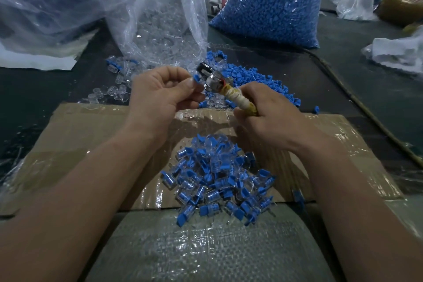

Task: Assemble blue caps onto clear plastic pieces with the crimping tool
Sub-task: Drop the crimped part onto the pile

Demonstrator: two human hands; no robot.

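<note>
Fingers of the left hand [158, 98] pinched a blue cap [196, 78] against the metal head of the crimping tool [211, 81], whose taped handle the right hand [267, 117] gripped with curled fingers. On the near side of the tool, assembled pieces [217, 181] lay heaped on cardboard [80, 130]; beyond it, loose caps [256, 80] and clear pieces [119, 80] were scattered on the dark surface [366, 71].

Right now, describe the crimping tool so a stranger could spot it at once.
On the cardboard sheet lies a pile of capped pieces; above its far edge the hands meet. The tool runs from the right hand toward the left hand. Alone among plastic parts, it has a shiny metal head and yellowish taped handle.
</note>
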